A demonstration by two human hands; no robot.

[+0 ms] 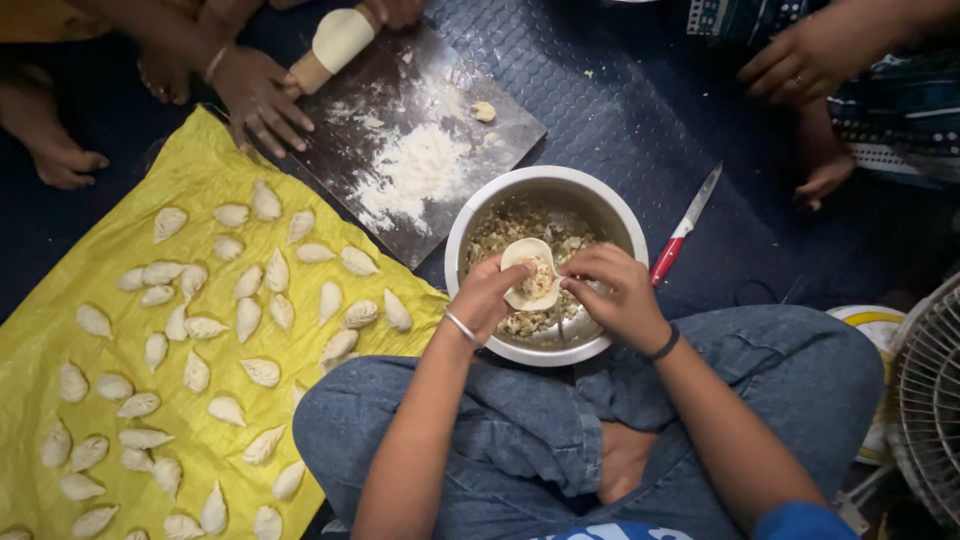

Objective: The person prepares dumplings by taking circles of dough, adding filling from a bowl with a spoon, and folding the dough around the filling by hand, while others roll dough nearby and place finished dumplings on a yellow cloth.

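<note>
You get soft, dim indoor light from overhead, strongest at the centre. The white-rimmed steel bowl [590, 196] shows mild glare on its rim at twelve o'clock, and the yellow plastic sheet [190, 180] at nine o'clock looks bright and saturated. Toward the corners the dark blue studded floor mat [620, 90] falls into shadow. Edges bend slightly outward. Detail is a little soft overall.

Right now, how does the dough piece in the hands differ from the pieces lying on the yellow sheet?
The dough round is open, showing filling; the dumplings are folded shut. The round is held by the left hand and right hand over the metal bowl; the dumplings lie on the yellow sheet. Both are pale dough.
</note>
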